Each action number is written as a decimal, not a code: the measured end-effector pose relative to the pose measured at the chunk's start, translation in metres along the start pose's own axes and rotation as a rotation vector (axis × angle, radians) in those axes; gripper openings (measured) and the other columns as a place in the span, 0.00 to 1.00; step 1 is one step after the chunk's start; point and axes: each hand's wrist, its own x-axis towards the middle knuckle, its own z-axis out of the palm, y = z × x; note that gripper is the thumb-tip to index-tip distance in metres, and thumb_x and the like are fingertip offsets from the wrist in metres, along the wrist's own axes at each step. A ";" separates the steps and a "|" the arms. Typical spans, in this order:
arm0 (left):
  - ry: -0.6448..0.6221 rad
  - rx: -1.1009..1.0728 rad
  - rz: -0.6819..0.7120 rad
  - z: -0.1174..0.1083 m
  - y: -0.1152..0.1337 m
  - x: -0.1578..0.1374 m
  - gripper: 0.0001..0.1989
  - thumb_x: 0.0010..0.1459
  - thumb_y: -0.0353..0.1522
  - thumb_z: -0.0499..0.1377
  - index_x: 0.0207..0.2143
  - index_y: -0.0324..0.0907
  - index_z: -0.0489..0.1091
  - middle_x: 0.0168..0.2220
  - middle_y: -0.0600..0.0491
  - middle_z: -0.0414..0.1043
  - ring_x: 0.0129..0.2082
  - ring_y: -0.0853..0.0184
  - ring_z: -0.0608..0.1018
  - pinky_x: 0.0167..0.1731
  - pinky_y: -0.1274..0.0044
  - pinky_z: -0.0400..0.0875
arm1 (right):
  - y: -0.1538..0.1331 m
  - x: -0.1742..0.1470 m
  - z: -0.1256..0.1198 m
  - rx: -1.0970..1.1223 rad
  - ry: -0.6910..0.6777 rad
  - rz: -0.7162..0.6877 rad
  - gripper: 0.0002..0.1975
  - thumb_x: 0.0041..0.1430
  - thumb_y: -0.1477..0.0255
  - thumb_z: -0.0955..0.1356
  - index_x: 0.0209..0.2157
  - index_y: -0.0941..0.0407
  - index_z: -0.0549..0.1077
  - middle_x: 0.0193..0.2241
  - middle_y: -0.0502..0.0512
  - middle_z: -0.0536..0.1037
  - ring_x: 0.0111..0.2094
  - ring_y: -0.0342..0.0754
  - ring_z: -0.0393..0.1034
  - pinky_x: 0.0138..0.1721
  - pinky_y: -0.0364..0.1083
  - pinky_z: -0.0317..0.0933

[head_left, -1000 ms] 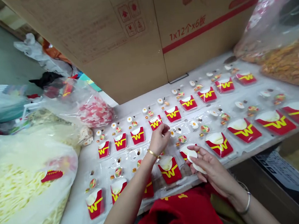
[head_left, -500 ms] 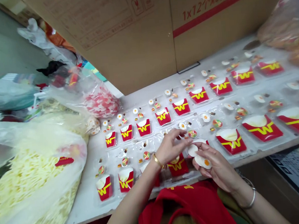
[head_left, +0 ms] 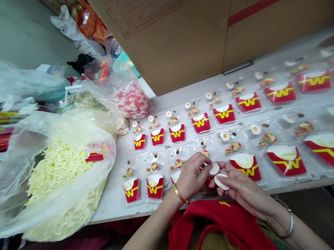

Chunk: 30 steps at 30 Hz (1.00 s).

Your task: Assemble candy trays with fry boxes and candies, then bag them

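Observation:
My left hand (head_left: 194,175), with a gold bracelet, pinches the edge of a small white toy fried egg (head_left: 214,169). In my right hand (head_left: 241,188), which has a silver bangle, a second toy fried egg (head_left: 222,182) is held between thumb and fingers, its pale side up. The fingertips of my right hand also meet the first egg. Beneath and around the hands lie clear plastic blister trays with red fries boxes (head_left: 245,167) marked in yellow. Close by, a tray compartment holds a toy egg (head_left: 224,136) beside a toy pizza (head_left: 236,146).
Two rows of filled trays run along the white table (head_left: 103,201). At left a large plastic bag (head_left: 75,209) holds pale toy fries; behind it stands a bag of pink-and-white pieces (head_left: 132,100). A big cardboard box (head_left: 183,42) blocks the back.
My left hand has come from above the tray to the eggs in my right hand and taken hold of one. The other egg has turned pale side up. The view has shifted left.

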 end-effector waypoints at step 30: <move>0.009 0.740 -0.124 -0.097 -0.093 -0.004 0.12 0.55 0.27 0.53 0.42 0.44 0.70 0.41 0.49 0.68 0.42 0.61 0.70 0.41 0.68 0.62 | 0.000 0.011 0.005 -0.137 0.128 0.069 0.15 0.57 0.66 0.69 0.45 0.53 0.68 0.33 0.48 0.69 0.25 0.37 0.62 0.24 0.38 0.59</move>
